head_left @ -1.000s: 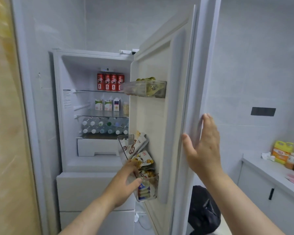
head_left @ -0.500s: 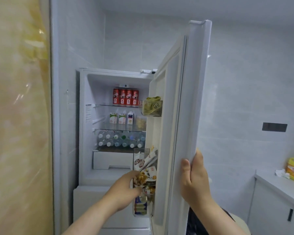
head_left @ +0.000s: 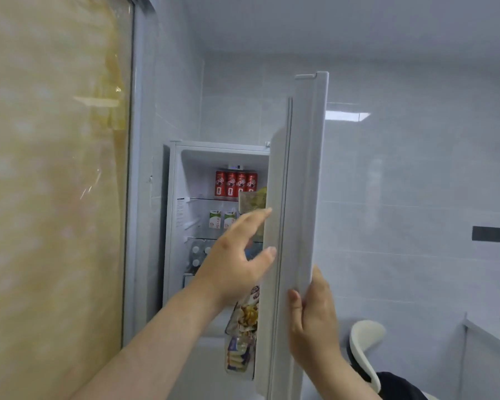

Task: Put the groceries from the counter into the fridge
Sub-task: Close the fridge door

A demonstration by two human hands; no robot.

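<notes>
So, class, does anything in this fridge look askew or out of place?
The snack packets low on the inside of the fridge door lean crookedly, jumbled together; the red cans stand in a neat row.

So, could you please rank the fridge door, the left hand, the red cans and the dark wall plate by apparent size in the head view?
1. fridge door
2. left hand, enlarged by nearness
3. red cans and dark wall plate: similar width, the cans slightly taller, too close to rank
</notes>
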